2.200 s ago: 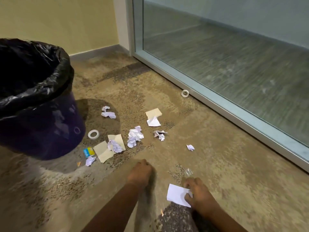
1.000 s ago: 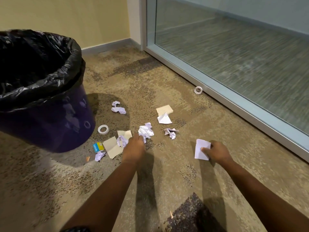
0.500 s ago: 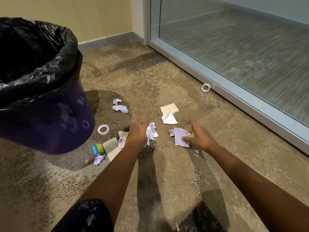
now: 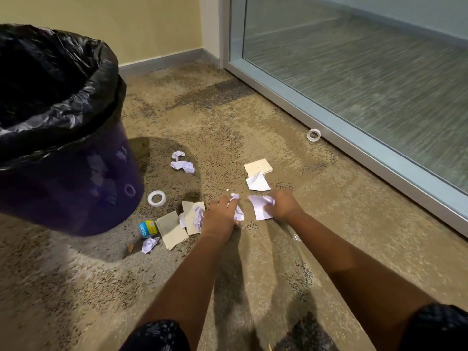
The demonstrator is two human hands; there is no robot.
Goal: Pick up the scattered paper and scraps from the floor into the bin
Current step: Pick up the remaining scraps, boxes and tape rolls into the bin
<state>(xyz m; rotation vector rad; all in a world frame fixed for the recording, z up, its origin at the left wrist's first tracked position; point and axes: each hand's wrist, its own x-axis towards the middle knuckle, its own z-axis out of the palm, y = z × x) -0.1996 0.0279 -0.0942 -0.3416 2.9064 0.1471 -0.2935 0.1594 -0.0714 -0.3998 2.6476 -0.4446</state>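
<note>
A purple bin (image 4: 76,178) lined with a black bag stands at the left. Paper scraps lie scattered on the carpet in front of it. My left hand (image 4: 221,216) is closed over a crumpled white paper (image 4: 238,211) on the floor. My right hand (image 4: 282,203) grips a flat white sheet (image 4: 258,207) together with another crumpled scrap. Beige cards (image 4: 174,228) and a crumpled wad (image 4: 198,216) lie just left of my left hand. A folded white paper (image 4: 257,182) and a beige card (image 4: 258,166) lie beyond my hands. Two more crumpled scraps (image 4: 182,164) sit near the bin.
A tape roll (image 4: 156,198) lies by the bin's base, another tape roll (image 4: 313,135) against the glass door frame (image 4: 354,148) on the right. A small blue and yellow item (image 4: 147,228) and a crumpled scrap (image 4: 150,244) lie at the lower left. A yellow wall closes off the back.
My right hand carried the white sheet forward from near me to the pile and took in a crumpled scrap. My left hand moved forward and closed on the crumpled paper.
</note>
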